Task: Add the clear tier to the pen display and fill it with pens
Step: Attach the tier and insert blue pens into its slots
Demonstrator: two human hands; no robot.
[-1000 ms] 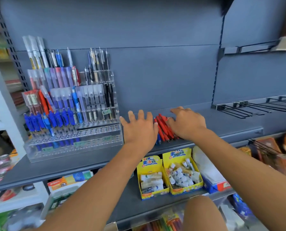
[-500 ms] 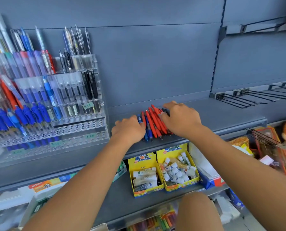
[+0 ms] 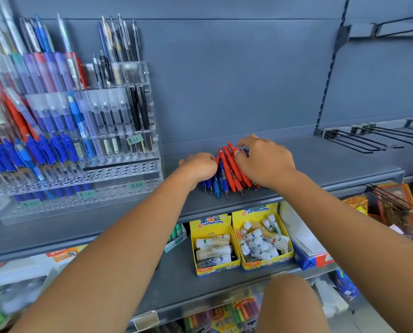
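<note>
A clear acrylic pen display [image 3: 85, 179] stands on the grey shelf [image 3: 320, 169] at the left, its upper rows full of blue, black and clear pens, its two front rows of holes bare. A loose bundle of red and blue pens [image 3: 227, 174] lies on the shelf to its right. My left hand [image 3: 198, 167] is curled at the bundle's left side, touching the pens. My right hand [image 3: 263, 159] lies over the bundle's right side, fingers curled round the red pens.
Black wire hooks [image 3: 369, 138] jut from the back panel at the right. On the shelf below stand two yellow boxes of glue sticks [image 3: 239, 243] and a blue box [image 3: 306, 255]. A knee [image 3: 292, 304] shows at the bottom.
Both hands have closed in on the pen bundle: the left went from flat and spread to curled against it, and the right has wrapped further round the red pens. The view shifted right.
</note>
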